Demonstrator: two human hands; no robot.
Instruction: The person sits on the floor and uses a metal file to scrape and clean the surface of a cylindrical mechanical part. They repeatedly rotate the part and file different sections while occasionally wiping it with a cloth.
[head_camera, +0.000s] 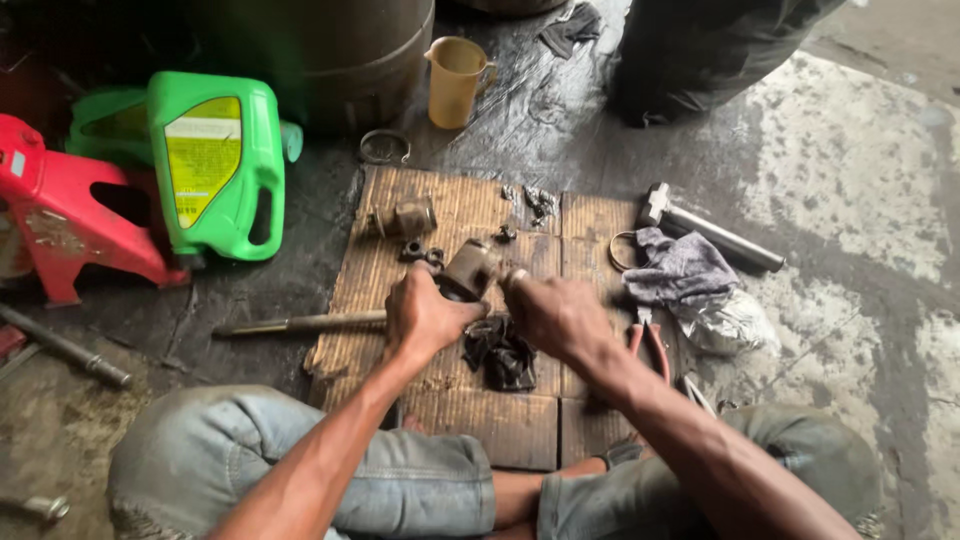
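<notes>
Bent knees in worn blue jeans (300, 470) are seen closest to the camera, folded over a corrugated cardboard sheet (450, 400) laid on the stained concrete floor (860, 200). Above the cardboard, a greasy cylindrical metal part (468, 270) is held between both hands. The left hand (425, 315) is clenched around the part's lower end, while the right hand (560, 315) is closed with its fingertips (515, 278) pressed against the part's upper right side. A crumpled black rag (500, 352) is seen lying on the cardboard just below the hands. A long metal rod (300, 323) is laid across the cardboard's left edge. Smaller metal parts (405, 220) are scattered farther up the sheet. To the right, a grey cloth (680, 268), red-handled pliers (650, 340) and a hammer (710, 232) are found. A green plastic jug (215, 170) and a yellow measuring cup (455, 82) are placed beyond.
</notes>
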